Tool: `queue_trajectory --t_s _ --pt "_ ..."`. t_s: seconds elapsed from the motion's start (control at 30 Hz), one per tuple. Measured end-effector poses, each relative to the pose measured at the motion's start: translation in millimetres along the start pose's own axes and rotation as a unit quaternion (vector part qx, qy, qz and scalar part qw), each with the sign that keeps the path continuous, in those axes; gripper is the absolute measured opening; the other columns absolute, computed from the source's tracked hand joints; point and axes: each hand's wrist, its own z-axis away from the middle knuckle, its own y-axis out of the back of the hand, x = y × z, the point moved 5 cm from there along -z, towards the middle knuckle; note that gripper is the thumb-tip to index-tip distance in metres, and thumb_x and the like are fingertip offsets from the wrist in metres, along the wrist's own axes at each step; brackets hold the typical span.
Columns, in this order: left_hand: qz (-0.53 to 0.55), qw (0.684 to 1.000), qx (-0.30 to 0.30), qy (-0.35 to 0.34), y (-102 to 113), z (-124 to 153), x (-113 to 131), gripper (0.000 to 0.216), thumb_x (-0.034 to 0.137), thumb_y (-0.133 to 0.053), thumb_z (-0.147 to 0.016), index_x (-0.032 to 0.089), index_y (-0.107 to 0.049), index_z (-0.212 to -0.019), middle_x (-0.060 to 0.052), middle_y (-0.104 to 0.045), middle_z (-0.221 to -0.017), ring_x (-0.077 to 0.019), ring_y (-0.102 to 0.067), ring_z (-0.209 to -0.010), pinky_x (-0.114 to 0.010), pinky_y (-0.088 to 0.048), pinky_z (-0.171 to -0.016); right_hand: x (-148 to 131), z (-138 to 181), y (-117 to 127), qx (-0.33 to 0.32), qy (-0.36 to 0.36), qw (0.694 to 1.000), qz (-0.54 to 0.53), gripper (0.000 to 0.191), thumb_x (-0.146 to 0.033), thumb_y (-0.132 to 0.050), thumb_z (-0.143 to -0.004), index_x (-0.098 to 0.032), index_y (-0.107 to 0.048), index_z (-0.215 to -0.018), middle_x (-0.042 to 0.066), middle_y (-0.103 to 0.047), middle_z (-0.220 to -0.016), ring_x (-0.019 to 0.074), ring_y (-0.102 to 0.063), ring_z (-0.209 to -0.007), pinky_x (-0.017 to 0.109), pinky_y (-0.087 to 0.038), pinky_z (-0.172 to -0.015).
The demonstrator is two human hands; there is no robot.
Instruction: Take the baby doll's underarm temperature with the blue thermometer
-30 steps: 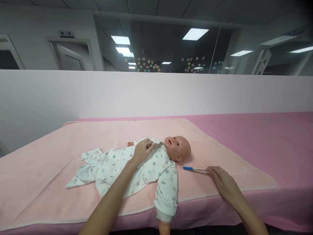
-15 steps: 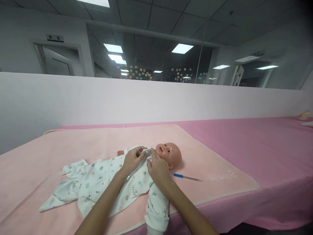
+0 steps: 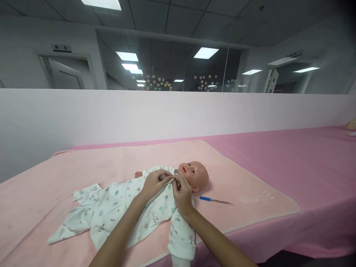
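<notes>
A baby doll (image 3: 194, 174) in a white printed romper (image 3: 130, 202) lies on its back on a pale pink blanket (image 3: 244, 185), head to the right. My left hand (image 3: 153, 183) and my right hand (image 3: 182, 193) meet at the romper's collar just below the doll's chin. Both hands pinch the cloth there with closed fingers. A thin thermometer with a blue end (image 3: 215, 200) lies on the blanket to the right of the doll's head, apart from both hands.
The blanket covers a long table with a brighter pink sheet (image 3: 292, 152). A low white partition wall (image 3: 139, 115) runs behind it, with dark glass above. A small pale object (image 3: 352, 124) sits at the far right of the table.
A second ago my right hand was at the thermometer; it let go and came left to the doll's collar. Now both hands have closed tighter on the collar cloth.
</notes>
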Motion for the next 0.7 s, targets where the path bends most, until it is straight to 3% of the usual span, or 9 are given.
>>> queue_trajectory --t_s 0.17,0.33,0.5,0.7 --pt "0.004 0.999 -0.053 -0.011 -6.2 -2.9 -3.2 0.036 0.046 -0.042 -0.081 0.024 -0.07 -0.089 -0.003 -0.067 -0.084 -0.0172 -0.056 -0.072 -0.024 -0.04 -0.062 1.6 -0.2 1.2 0.005 -0.031 0.999 -0.012 0.019 -0.018 -0.039 -0.082 -0.019 -0.057 -0.084 0.003 -0.059 -0.07 0.0131 -0.049 -0.056 0.025 -0.042 -0.056" --pt "-0.011 0.996 -0.086 -0.005 -11.0 -5.9 -7.6 0.032 0.042 -0.045 -0.079 0.026 -0.071 -0.088 0.0 -0.067 -0.072 -0.0152 -0.055 -0.063 -0.023 -0.036 -0.056 0.5 1.0 2.1 0.013 -0.033 0.999 -0.034 0.016 -0.016 -0.04 -0.078 -0.019 -0.056 -0.077 0.0 -0.053 -0.064 0.0106 -0.041 -0.049 0.023 -0.038 -0.05" --pt "-0.018 0.994 -0.111 0.005 -11.3 -6.1 -6.1 0.027 0.036 -0.049 -0.077 0.024 -0.07 -0.09 0.0 -0.066 -0.08 -0.0135 -0.054 -0.067 -0.021 -0.035 -0.056 1.1 1.4 1.8 0.015 -0.022 0.999 -0.039 0.016 -0.013 -0.042 -0.075 -0.017 -0.057 -0.077 -0.002 -0.048 -0.059 0.0086 -0.039 -0.046 0.021 -0.035 -0.046" --pt "0.101 0.99 -0.1 0.007 -8.6 -4.7 -3.7 0.032 0.039 -0.048 -0.081 0.019 -0.066 -0.097 -0.002 -0.065 -0.081 -0.013 -0.054 -0.07 -0.021 -0.04 -0.061 1.3 1.0 2.5 0.021 -0.012 0.999 -0.045 0.014 -0.012 -0.044 -0.077 -0.017 -0.057 -0.077 -0.001 -0.05 -0.062 0.0081 -0.039 -0.048 0.02 -0.034 -0.047"
